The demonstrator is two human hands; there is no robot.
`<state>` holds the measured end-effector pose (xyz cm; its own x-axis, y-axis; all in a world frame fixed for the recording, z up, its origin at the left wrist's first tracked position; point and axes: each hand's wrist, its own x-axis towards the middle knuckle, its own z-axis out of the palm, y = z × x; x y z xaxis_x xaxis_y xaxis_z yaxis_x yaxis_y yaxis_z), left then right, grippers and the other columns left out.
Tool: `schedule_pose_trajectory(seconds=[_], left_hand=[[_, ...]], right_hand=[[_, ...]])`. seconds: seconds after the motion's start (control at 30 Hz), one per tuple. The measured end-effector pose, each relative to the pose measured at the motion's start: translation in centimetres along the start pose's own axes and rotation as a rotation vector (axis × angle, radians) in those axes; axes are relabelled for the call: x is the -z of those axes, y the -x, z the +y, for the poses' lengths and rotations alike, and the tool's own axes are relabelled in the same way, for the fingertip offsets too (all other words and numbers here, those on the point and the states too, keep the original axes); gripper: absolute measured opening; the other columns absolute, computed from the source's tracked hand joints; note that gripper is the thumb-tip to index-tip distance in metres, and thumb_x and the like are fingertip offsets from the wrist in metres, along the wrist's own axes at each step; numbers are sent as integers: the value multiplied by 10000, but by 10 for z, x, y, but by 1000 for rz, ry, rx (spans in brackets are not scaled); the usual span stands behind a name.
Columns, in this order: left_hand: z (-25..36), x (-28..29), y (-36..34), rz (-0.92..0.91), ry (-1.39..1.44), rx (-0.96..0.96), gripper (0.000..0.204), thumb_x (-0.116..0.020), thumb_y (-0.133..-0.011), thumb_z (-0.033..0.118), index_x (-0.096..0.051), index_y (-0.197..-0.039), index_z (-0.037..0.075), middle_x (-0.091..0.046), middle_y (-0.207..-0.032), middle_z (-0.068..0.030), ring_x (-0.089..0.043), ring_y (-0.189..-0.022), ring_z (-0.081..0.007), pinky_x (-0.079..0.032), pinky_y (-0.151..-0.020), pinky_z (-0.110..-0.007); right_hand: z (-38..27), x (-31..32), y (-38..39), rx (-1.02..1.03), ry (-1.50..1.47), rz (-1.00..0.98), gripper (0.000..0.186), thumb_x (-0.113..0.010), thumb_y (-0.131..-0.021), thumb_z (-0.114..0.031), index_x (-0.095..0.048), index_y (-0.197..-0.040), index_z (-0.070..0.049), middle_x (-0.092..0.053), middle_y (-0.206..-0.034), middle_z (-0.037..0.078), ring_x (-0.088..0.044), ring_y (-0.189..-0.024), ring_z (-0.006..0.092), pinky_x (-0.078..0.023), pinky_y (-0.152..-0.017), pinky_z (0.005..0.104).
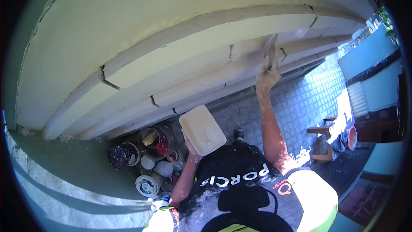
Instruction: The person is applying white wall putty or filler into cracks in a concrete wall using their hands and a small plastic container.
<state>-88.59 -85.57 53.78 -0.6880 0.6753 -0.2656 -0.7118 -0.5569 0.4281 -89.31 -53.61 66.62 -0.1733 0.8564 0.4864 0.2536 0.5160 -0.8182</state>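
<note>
Head: tray point(202, 129) lengthwise diagonal, blade point(271, 41) apparently forward

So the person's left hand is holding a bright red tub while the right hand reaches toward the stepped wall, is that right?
Not quite: the head view shows the left hand holding a pale cream tub, not a red one.

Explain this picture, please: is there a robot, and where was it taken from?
No robot here: these are a person's bare hands. The single picture comes from a wide fisheye camera worn on the head, looking down, so straight edges bend. The left hand holds a pale tub. The right hand is at the cracked wall, gripping what looks like a thin blade, too blurred to be sure. Buckets crowd together at lower left, and paving shows to the right.
</note>
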Motion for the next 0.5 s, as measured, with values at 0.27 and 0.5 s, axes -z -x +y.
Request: schedule_pose_trajectory(seconds=[0.27, 0.5], left_hand=[[-6, -23, -7, -38, -95, 17, 891, -339, -913, 734, -275, -1522, 86, -463, -1426, -231, -544, -1233, -374, -474, -1009, -529], [-8, -43, -11, -223, -174, 15, 872, -366, -908, 720, -253, -1537, 128, -427, -1461, -228, -515, -1265, -391, -438, -1049, -531]], right_hand=[[-15, -2, 61, 421, -424, -280, 355, -581, -943, -28, -611, -1296, -24, -718, -1039, 191, -702, -723, 258, -534, -657, 355], [88, 13, -70, 63, -110, 277, 344, -518, -976, -46, -600, -1310, -32, -705, -1123, 180, -714, -891, 276, -525, -773, 304]])
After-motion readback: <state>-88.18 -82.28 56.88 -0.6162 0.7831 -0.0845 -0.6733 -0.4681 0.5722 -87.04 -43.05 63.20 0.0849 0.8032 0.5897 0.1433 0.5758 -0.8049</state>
